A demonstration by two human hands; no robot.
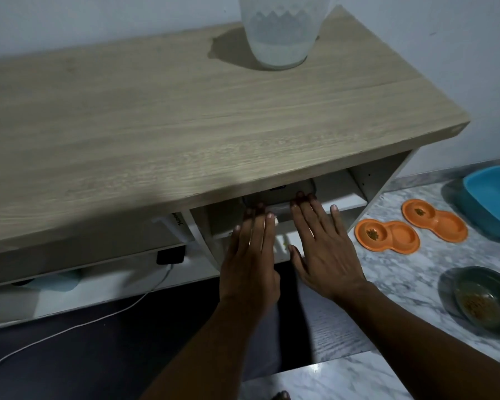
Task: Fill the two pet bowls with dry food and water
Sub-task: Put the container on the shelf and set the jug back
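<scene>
Wood-grain tabletop (185,125) fills the upper view, and both hands reach under its front edge into an open shelf compartment. The left hand (250,255) is palm down with the fingers straight and close together. The right hand (324,249), just beside it, is palm down with the fingers straight and spread. Neither hand curls round anything. The fingertips of both hands meet the front edge of a grey box (280,194) that sits on the shelf directly ahead of them; shadow hides how firmly they press.

Right of the right hand, on the marble floor, lie the first orange double bowl (387,235) and, just beyond it, the second orange double bowl (435,220). A few pieces of dry food lie in one cup of each. Further right stands a blue tub (491,197). A dark bowl (479,301) holding dry food sits beside the right forearm. Well beyond the fingertips, a translucent pitcher (277,33) with a little water stands on the tabletop. Left of the left hand, a white cable (70,330) trails across the floor.
</scene>
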